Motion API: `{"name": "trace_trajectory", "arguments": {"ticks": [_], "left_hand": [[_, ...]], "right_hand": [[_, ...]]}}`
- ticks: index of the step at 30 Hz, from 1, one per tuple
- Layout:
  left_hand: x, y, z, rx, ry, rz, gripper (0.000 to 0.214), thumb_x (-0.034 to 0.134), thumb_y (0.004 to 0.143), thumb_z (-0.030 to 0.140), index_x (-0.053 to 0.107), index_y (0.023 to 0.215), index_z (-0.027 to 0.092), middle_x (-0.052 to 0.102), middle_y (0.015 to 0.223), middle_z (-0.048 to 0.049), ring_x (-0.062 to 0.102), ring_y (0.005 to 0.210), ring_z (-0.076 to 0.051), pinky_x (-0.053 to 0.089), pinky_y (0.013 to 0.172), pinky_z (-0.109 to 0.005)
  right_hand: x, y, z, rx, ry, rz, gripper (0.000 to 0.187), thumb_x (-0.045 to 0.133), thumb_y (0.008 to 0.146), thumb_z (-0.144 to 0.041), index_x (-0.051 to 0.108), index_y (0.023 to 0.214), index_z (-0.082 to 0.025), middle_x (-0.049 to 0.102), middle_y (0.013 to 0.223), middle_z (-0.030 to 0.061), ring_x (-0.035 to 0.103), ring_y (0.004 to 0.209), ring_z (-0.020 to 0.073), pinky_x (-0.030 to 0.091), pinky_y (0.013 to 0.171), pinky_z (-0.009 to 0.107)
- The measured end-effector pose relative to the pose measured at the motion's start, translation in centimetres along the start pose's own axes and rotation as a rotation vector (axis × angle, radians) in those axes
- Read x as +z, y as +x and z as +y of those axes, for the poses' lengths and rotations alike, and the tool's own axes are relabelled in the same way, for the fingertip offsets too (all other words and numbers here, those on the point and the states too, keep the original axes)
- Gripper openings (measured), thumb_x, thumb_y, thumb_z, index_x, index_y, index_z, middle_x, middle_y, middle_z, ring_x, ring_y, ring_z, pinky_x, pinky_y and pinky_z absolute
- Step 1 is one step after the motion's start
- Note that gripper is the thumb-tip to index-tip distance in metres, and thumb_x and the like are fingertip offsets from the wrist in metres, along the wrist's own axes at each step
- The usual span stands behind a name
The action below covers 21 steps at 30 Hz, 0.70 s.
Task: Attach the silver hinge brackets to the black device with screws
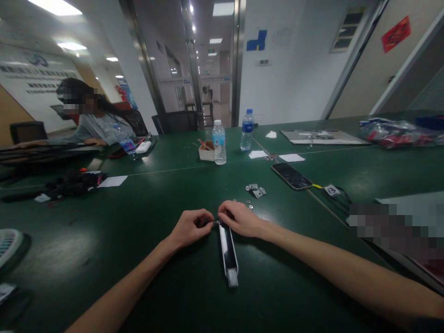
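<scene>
A long narrow black-and-silver bar [228,252] lies on the green table [138,240], pointing away from me. My left hand [192,226] and my right hand [239,218] meet at its far end. Both are curled into pinches around a tiny metal part [216,222] between the fingertips, too small to name. Just beyond my right hand lie several small washers or nuts [248,203] and a little pile of metal hinges or brackets [255,190].
A phone [291,176] lies right of centre with a cable and a tag. Two water bottles [219,142] and a small box stand further back. Another person sits at the far left. Dark gear [69,182] lies left; a bag [398,132] far right.
</scene>
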<state>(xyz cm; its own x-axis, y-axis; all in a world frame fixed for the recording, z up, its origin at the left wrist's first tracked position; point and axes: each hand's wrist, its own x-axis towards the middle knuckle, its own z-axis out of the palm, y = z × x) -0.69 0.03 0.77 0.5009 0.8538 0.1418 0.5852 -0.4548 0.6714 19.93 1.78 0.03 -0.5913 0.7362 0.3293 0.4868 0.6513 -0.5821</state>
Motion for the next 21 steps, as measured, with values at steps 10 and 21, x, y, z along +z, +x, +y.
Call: {"name": "trace_trajectory", "arguments": {"ticks": [10, 21], "left_hand": [[-0.14, -0.07, 0.28, -0.016, -0.035, 0.005, 0.014, 0.059, 0.080, 0.026, 0.065, 0.087, 0.016, 0.063, 0.071, 0.0015, 0.053, 0.058, -0.010, 0.042, 0.054, -0.021], [-0.24, -0.14, 0.45, -0.016, -0.079, -0.009, 0.013, 0.061, 0.081, 0.024, 0.067, 0.090, 0.017, 0.068, 0.079, 0.0000, 0.059, 0.066, -0.011, 0.048, 0.061, -0.022]], "right_hand": [[-0.03, -0.03, 0.08, -0.012, -0.010, 0.001, 0.010, 0.048, 0.089, -0.020, 0.055, 0.084, -0.015, 0.055, 0.073, 0.0011, 0.048, 0.065, 0.0113, 0.037, 0.061, 0.024], [-0.04, -0.08, 0.13, -0.018, 0.003, 0.002, 0.010, 0.048, 0.089, -0.020, 0.055, 0.083, -0.015, 0.055, 0.072, 0.0008, 0.048, 0.064, 0.0114, 0.037, 0.061, 0.024]]}}
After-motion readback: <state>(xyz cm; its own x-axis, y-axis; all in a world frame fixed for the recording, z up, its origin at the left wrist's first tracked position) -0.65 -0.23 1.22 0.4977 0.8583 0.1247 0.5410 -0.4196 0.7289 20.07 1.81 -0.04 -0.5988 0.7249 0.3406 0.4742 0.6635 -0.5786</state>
